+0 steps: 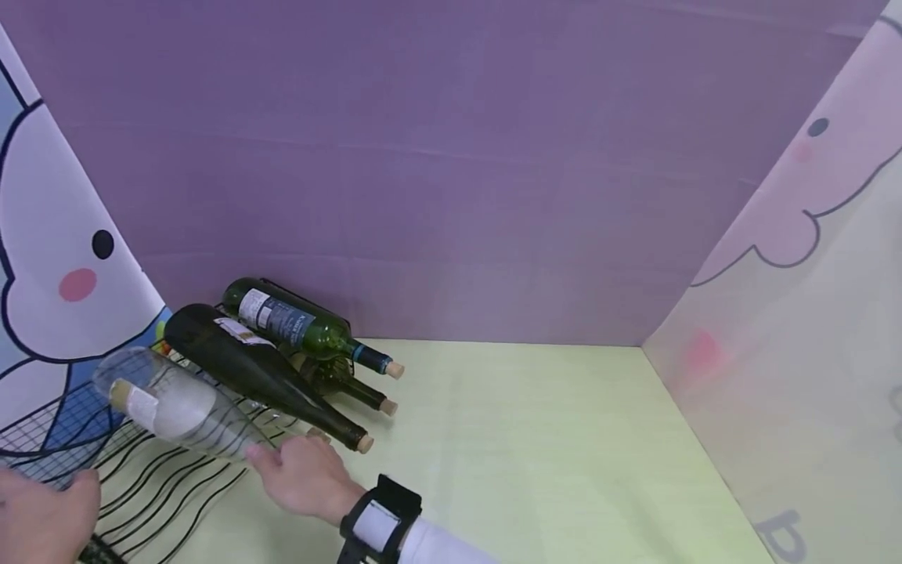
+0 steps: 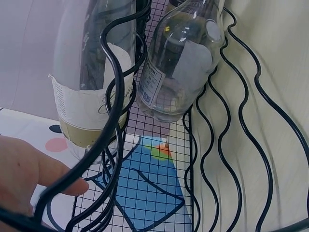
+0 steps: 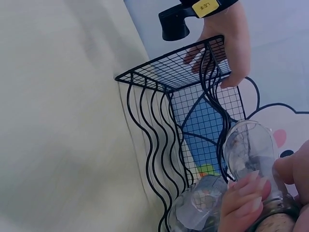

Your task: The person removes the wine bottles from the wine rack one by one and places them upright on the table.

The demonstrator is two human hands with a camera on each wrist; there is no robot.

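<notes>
My right hand grips the neck of a clear glass bottle, which lies slanted over the top of a black wire wine rack. In the right wrist view, its fingers curl round the neck just behind a cork. My left hand holds the near end of the rack, its fingers seen through the end mesh in the right wrist view. A white-and-gold label wraps the upper clear bottle in the left wrist view. Another clear bottle lies on the tier beneath.
A dark bottle lies beside the clear one, its cork pointing right. Farther back are a green bottle with a blue label and another corked green bottle below it. A purple wall stands behind the pale tabletop.
</notes>
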